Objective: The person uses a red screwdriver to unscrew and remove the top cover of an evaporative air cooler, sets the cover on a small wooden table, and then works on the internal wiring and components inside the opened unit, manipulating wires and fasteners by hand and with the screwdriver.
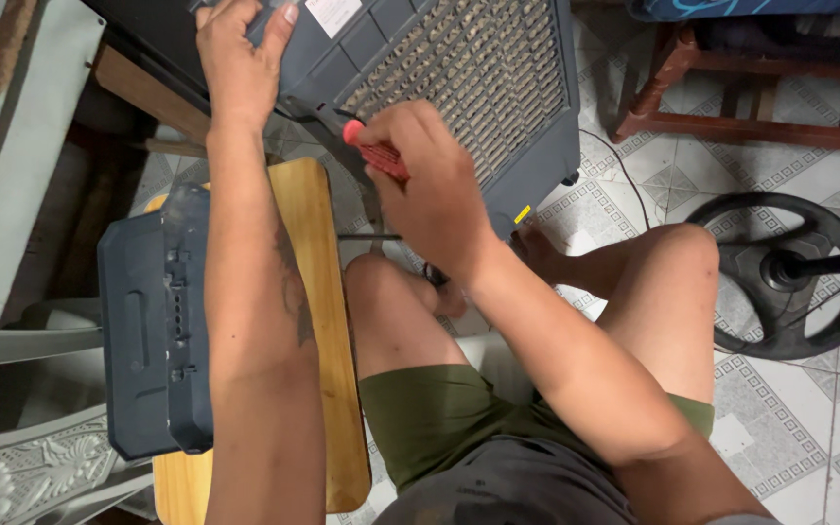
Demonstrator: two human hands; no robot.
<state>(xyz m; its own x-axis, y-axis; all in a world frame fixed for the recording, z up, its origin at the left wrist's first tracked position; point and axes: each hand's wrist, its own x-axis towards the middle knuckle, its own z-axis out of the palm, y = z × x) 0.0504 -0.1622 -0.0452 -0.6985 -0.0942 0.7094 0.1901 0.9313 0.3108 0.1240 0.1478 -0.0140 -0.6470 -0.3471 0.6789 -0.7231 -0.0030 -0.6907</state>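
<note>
The grey air cooler [439,87] is leaning tilted on the tiled floor [789,428] in front of the seated person, its honeycomb back grille facing up and still sitting in its frame. One dark grey panel [153,321] is already lying apart, resting on a wooden stool [318,321] just beside the left knee, so some stripping looks done while the main housing seems yet to be opened. The right hand [435,190] is closing its grip fully around a red-handled screwdriver [376,156], the dark shaft pointing down and left near the cooler's lower edge; whether the tip is touching a screw cannot be told. The left hand [240,58] is clamping the cooler's top corner, fingers curled over it. A black fan base [780,277] is lying well apart on the floor.
</note>
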